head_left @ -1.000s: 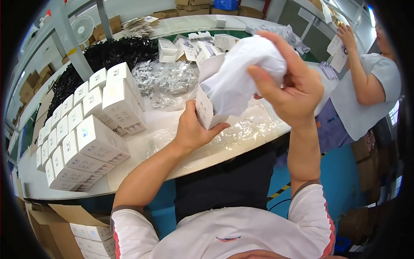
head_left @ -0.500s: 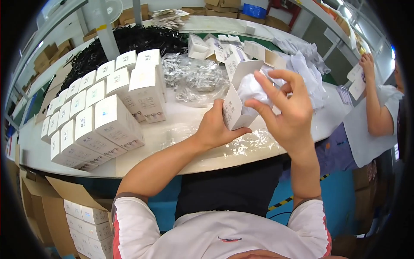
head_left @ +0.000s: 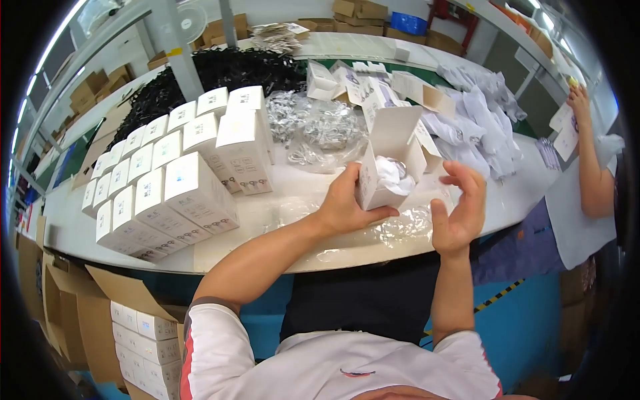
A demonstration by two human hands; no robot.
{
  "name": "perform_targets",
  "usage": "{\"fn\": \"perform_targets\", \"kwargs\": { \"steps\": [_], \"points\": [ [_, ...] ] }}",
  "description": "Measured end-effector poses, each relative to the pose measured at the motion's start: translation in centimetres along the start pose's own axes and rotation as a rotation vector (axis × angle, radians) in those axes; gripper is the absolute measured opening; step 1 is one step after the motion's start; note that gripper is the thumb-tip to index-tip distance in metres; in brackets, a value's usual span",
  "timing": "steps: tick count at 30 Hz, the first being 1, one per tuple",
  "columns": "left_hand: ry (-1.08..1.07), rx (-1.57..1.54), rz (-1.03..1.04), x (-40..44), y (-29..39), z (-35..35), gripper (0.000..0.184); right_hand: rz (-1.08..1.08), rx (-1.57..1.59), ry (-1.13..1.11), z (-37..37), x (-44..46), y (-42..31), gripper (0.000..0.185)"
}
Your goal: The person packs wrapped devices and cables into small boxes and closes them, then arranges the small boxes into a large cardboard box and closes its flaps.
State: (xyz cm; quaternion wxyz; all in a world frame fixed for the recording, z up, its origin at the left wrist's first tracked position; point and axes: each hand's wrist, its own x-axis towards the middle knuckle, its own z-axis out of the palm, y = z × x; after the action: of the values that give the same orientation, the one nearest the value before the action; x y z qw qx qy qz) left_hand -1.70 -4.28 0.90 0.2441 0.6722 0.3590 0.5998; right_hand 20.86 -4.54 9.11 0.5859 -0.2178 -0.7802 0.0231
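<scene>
An open white carton [head_left: 399,133] is gripped by my left hand [head_left: 348,203], its fingers and thumb around the near left side. Its lid flap stands up at the back. Inside the carton lies a white wrapped bundle [head_left: 393,176], crumpled on top; what it wraps is hidden. My right hand [head_left: 461,208] is just right of the carton, apart from it, with thumb and fingers spread and nothing between them. Clear plastic film [head_left: 373,233] covers the table below both hands.
Rows of closed white boxes [head_left: 160,180] stand at left. Bagged metal-looking parts [head_left: 320,123], a black heap of straps [head_left: 233,70] and white bags [head_left: 483,127] lie beyond. A brown carton [head_left: 127,293] with white boxes [head_left: 143,340] is below left. A co-worker's arm [head_left: 590,153] is at right.
My right hand has let go of the white bundle, which now sits down inside the carton, and has moved right, opening. My left hand still holds the carton.
</scene>
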Motion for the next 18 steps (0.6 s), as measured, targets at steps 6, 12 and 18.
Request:
{"fn": "perform_targets", "kwargs": {
  "steps": [6, 12, 18],
  "points": [
    [-0.285, -0.097, -0.123, 0.3, -0.4, -0.1, 0.093, 0.675, 0.634, -0.454, 4.4, -8.1, 3.8, 0.093],
    [-0.11, 0.034, 0.197, 5.8, -1.0, -2.6, 0.054, 0.764, 0.472, -0.249, 4.1, -8.1, 5.0, 0.082],
    [0.08, 1.335, -0.337, 18.0, -5.0, -6.1, 0.029, 0.825, 0.521, -0.214, 4.3, -8.2, 5.6, 0.076]
  ]
}}
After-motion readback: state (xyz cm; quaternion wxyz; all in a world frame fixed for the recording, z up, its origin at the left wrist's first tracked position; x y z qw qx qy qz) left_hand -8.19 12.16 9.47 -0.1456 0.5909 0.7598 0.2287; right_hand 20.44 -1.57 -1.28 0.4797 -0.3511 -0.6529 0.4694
